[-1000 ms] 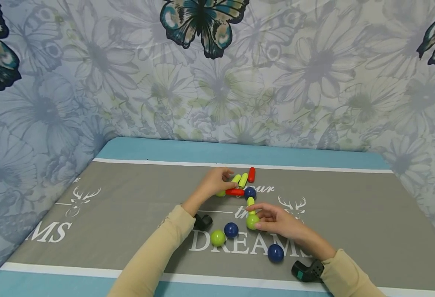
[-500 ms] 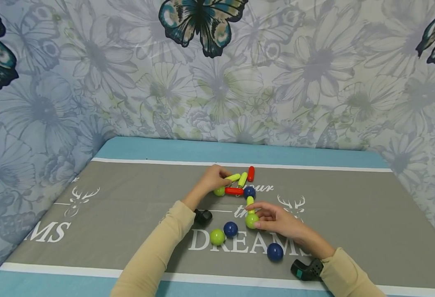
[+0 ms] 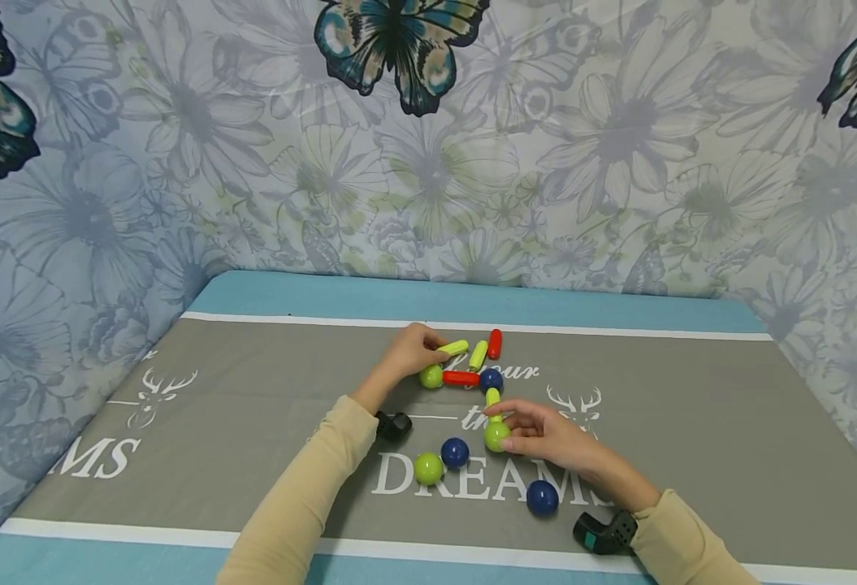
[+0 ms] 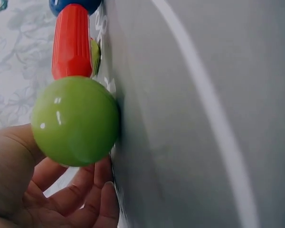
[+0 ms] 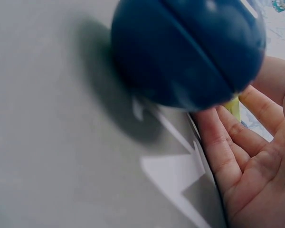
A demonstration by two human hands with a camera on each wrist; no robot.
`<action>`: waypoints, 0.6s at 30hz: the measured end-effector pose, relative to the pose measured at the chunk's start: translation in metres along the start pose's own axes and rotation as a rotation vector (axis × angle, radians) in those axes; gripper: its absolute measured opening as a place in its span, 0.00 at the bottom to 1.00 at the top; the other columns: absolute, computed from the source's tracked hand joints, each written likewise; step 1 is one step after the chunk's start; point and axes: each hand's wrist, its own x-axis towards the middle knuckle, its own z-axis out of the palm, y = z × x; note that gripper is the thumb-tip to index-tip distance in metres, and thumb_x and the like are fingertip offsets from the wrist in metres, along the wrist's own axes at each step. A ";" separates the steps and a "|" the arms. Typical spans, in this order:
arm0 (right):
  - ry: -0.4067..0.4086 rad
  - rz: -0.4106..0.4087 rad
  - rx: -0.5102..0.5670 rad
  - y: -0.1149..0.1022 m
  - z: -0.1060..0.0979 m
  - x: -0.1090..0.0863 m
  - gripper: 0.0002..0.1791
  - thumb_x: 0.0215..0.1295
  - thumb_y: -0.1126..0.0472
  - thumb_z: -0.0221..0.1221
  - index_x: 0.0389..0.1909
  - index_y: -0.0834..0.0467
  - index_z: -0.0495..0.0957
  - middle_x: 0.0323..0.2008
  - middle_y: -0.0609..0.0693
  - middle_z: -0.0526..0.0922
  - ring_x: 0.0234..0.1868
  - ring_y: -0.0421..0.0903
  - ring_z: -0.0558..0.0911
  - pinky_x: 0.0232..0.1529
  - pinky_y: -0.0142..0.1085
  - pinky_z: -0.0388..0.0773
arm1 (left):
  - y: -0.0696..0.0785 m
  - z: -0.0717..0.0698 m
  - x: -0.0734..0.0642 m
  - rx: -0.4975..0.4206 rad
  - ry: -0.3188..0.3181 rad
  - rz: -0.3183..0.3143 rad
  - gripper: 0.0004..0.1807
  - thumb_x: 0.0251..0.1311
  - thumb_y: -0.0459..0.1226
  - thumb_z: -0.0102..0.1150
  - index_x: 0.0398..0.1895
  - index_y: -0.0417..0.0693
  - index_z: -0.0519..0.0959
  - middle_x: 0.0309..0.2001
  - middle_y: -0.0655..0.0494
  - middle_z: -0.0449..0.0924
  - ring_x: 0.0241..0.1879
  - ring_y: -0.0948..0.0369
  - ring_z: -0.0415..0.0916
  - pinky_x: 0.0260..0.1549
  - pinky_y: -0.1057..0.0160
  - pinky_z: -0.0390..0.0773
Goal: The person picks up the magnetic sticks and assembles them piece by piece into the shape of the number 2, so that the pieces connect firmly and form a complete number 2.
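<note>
My left hand [image 3: 412, 351] pinches a yellow-green stick [image 3: 453, 348] by its near end, just above a green ball [image 3: 431, 376]. That ball meets a red ribbed stick [image 3: 460, 379], which runs to a blue ball [image 3: 491, 379]. From the blue ball a yellow stick [image 3: 493, 397] leads toward me to another green ball [image 3: 497, 436]. My right hand [image 3: 541, 429] holds this ball, thumb on its side and fingers by the stick. In the left wrist view the green ball [image 4: 76, 121] hides the pinching fingertips. A blue ball [image 5: 190, 52] covers much of the right wrist view.
Behind the chain lie a loose yellow-green stick [image 3: 478, 355] and a red stick [image 3: 495, 344]. Nearer me are a loose green ball [image 3: 428, 469], a blue ball [image 3: 455, 452] and another blue ball [image 3: 543, 498]. A grey printed runner [image 3: 253, 390] covers the table.
My left hand has drawn the yellow-green stick a little to the left and turned it flatter, away from the other loose stick. The right hand keeps its place on the green ball.
</note>
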 end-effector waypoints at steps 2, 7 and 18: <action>-0.001 -0.004 0.005 0.000 0.000 0.000 0.25 0.63 0.61 0.60 0.60 0.61 0.69 0.43 0.56 0.77 0.41 0.52 0.77 0.39 0.35 0.75 | -0.001 -0.001 -0.001 -0.013 0.015 0.001 0.13 0.55 0.34 0.65 0.43 0.39 0.83 0.35 0.51 0.80 0.34 0.57 0.73 0.33 0.63 0.75; 0.000 -0.005 0.006 0.000 0.001 0.000 0.25 0.63 0.61 0.60 0.60 0.60 0.69 0.43 0.56 0.77 0.42 0.52 0.77 0.40 0.35 0.75 | -0.004 -0.005 -0.007 -0.087 0.057 0.008 0.13 0.55 0.33 0.65 0.44 0.40 0.83 0.38 0.50 0.80 0.38 0.55 0.76 0.36 0.62 0.77; 0.008 -0.013 -0.012 0.001 0.000 0.000 0.23 0.64 0.60 0.60 0.59 0.59 0.71 0.44 0.56 0.77 0.43 0.52 0.76 0.41 0.36 0.75 | -0.002 -0.016 -0.040 -0.255 0.037 0.167 0.12 0.54 0.29 0.65 0.42 0.36 0.82 0.39 0.49 0.81 0.35 0.57 0.77 0.33 0.63 0.78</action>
